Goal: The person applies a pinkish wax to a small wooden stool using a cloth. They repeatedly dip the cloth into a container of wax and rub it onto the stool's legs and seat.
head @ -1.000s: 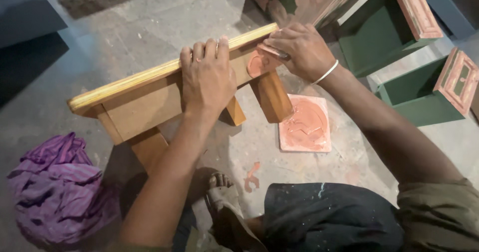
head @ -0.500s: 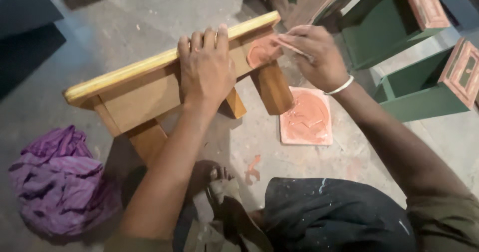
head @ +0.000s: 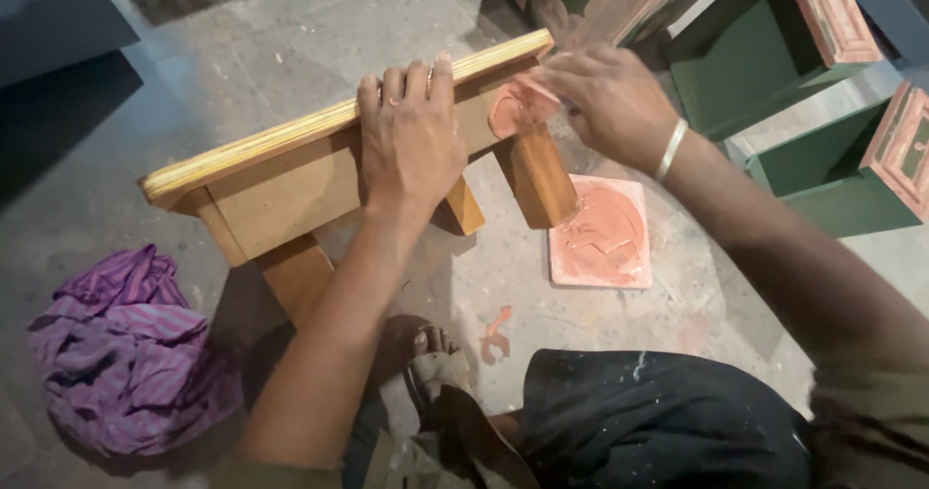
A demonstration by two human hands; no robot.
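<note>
A small wooden stool [head: 281, 184] lies tipped on its side on the concrete floor. My left hand [head: 411, 136] presses on it, fingers curled over the pale edge of its seat. My right hand [head: 610, 97], with a bangle at the wrist, is blurred. It pinches a thin flat blade against a pink putty patch [head: 505, 117] on the stool's side rail, just above one leg. A square tile [head: 600, 233] smeared with the same pink putty lies on the floor under my right forearm.
A crumpled purple striped cloth [head: 126, 344] lies at the left. Green painted wooden boxes [head: 735, 63] with pinkish trim stand at the upper right. My sandalled foot [head: 435, 358] rests below the stool. A dark blue-grey object [head: 58, 15] fills the upper left corner.
My right hand has shifted slightly left along the rail with the blade, working the pink patch. My left hand stays on the stool's edge.
</note>
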